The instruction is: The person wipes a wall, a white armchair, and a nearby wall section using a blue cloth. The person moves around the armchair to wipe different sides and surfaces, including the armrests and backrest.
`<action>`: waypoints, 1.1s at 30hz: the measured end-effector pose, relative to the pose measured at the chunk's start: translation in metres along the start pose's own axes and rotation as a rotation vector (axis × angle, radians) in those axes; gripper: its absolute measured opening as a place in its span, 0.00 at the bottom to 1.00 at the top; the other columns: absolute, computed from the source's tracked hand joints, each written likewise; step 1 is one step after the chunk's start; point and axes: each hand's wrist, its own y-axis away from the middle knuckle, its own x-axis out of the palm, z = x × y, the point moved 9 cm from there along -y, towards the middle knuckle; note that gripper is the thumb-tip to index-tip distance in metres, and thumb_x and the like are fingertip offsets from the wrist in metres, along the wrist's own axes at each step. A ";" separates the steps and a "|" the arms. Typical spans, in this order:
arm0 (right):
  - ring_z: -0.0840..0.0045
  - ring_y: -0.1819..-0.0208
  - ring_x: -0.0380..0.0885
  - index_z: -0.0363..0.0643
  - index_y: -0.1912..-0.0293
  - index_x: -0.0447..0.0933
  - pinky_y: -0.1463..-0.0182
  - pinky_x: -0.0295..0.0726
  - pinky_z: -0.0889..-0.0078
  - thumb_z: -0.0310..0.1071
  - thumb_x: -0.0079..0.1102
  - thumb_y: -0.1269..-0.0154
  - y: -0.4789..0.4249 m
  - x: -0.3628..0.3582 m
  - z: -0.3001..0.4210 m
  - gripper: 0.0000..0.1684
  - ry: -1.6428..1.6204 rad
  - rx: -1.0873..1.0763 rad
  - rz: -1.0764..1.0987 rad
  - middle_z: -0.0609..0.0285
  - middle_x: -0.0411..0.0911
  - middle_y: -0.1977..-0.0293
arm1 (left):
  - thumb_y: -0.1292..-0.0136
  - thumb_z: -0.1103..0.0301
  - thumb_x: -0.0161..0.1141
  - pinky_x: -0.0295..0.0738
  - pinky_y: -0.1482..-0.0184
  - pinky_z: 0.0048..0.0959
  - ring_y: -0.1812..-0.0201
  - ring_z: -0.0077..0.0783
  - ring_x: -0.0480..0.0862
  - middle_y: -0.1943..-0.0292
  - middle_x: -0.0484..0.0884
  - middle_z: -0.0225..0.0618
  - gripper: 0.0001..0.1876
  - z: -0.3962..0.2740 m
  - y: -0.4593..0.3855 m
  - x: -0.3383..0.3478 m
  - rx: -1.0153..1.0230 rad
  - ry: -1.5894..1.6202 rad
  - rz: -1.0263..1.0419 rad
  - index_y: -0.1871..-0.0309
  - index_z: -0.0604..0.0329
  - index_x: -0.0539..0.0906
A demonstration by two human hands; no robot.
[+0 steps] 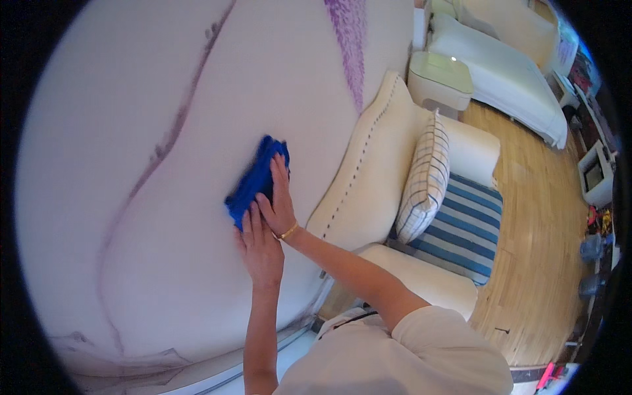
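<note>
A folded blue cloth [253,178] lies pressed against a pale wall [163,237] painted with a thin brown branch [173,129] and purple blossoms [349,54]. My right hand [280,210], with a gold-coloured bracelet [288,232] at the wrist, holds the cloth's right side, its fingers pointing up. Lower and to the left, my left hand [261,252] has its fingertips at the cloth's bottom edge. Both hands are close together, and the wall behind the cloth is hidden.
Right of my hands stands a cream studded armchair [363,177] with a checked pillow [425,180] and a blue striped seat cushion [459,222]. A side table [439,74] and a white-covered bed [498,74] are farther off. Wooden flooring [528,237] runs along the right.
</note>
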 end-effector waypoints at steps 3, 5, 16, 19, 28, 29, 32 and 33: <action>0.58 0.31 0.33 0.33 0.35 0.39 0.31 0.33 0.60 0.36 0.42 0.40 0.064 -0.004 -0.050 0.39 0.070 0.235 0.042 0.46 0.36 0.33 | 0.42 0.74 0.43 0.48 0.35 0.44 0.35 0.40 0.57 0.36 0.59 0.40 0.25 -0.005 0.030 0.040 0.091 0.097 0.149 0.38 0.62 0.62; 0.57 0.31 0.32 0.33 0.35 0.39 0.31 0.33 0.60 0.38 0.42 0.39 0.072 -0.002 -0.057 0.39 0.071 0.289 0.038 0.45 0.35 0.33 | 0.42 0.75 0.43 0.51 0.36 0.42 0.36 0.42 0.58 0.37 0.61 0.43 0.25 -0.004 0.042 0.052 0.149 0.167 0.159 0.38 0.63 0.62; 0.55 0.31 0.35 0.37 0.35 0.48 0.32 0.30 0.51 0.61 0.34 0.38 -0.088 0.019 0.074 0.44 0.032 -0.295 0.103 0.47 0.42 0.34 | 0.37 0.71 0.46 0.54 0.36 0.41 0.35 0.49 0.57 0.35 0.54 0.50 0.27 0.008 -0.019 -0.068 0.142 0.305 -0.308 0.35 0.63 0.55; 0.55 0.31 0.35 0.39 0.35 0.48 0.33 0.31 0.51 0.63 0.32 0.39 -0.102 0.015 0.069 0.44 0.085 -0.328 0.100 0.48 0.42 0.33 | 0.33 0.61 0.41 0.50 0.35 0.42 0.34 0.49 0.54 0.34 0.52 0.49 0.25 0.002 -0.032 -0.071 0.124 0.446 -0.337 0.35 0.61 0.56; 0.57 0.31 0.36 0.37 0.34 0.43 0.31 0.34 0.56 0.50 0.43 0.41 0.006 -0.037 -0.123 0.43 0.209 0.114 -0.087 0.47 0.41 0.34 | 0.48 0.65 0.60 0.44 0.34 0.43 0.33 0.50 0.51 0.33 0.48 0.51 0.42 -0.056 -0.013 0.087 0.189 0.489 0.215 0.32 0.56 0.50; 0.57 0.31 0.37 0.36 0.34 0.43 0.31 0.35 0.57 0.49 0.42 0.40 0.027 -0.046 -0.142 0.42 0.199 0.194 -0.109 0.46 0.41 0.34 | 0.48 0.65 0.60 0.44 0.34 0.44 0.33 0.50 0.51 0.33 0.48 0.51 0.41 -0.062 -0.008 0.104 0.198 0.494 0.282 0.32 0.57 0.50; 0.57 0.32 0.37 0.35 0.34 0.41 0.32 0.37 0.57 0.50 0.36 0.36 0.058 -0.054 -0.180 0.40 0.218 0.346 -0.180 0.46 0.40 0.34 | 0.46 0.65 0.59 0.45 0.35 0.45 0.34 0.51 0.51 0.33 0.46 0.52 0.39 -0.072 -0.008 0.133 0.226 0.517 0.413 0.33 0.58 0.51; 0.57 0.32 0.37 0.35 0.34 0.41 0.32 0.37 0.56 0.50 0.35 0.36 0.057 -0.054 -0.182 0.39 0.205 0.381 -0.187 0.46 0.40 0.34 | 0.45 0.63 0.58 0.45 0.35 0.46 0.34 0.52 0.51 0.33 0.46 0.52 0.38 -0.072 -0.014 0.134 0.231 0.528 0.408 0.33 0.58 0.51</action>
